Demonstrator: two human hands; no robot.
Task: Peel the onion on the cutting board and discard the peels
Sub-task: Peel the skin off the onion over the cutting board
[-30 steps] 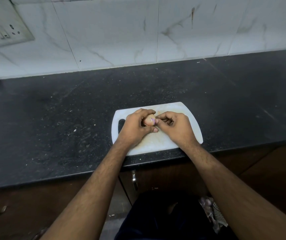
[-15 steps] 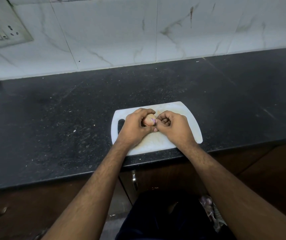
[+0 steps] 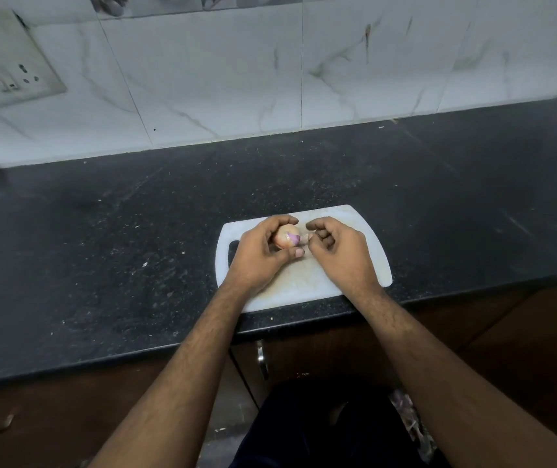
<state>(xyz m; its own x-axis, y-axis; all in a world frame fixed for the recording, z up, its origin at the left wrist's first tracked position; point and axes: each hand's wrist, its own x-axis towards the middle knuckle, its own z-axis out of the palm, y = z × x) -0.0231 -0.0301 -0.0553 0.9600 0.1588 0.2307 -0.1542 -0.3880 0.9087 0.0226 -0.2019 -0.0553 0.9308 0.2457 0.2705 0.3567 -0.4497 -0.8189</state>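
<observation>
Centrally, onion point(image 3: 286, 240) over the cutting board point(image 3: 376, 265), cupped in left hand point(image 3: 259, 256), right hand's point(image 3: 339, 253) curled fingertips at its tip.

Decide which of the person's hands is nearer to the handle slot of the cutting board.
The left. The left hand grips the onion just right of the handle slot. The right hand works at the onion's far side, farther from the slot on the cutting board.

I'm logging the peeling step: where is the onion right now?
In the head view, the onion sits over the white cutting board, gripped by the left hand, with the right hand at its tip.
</observation>
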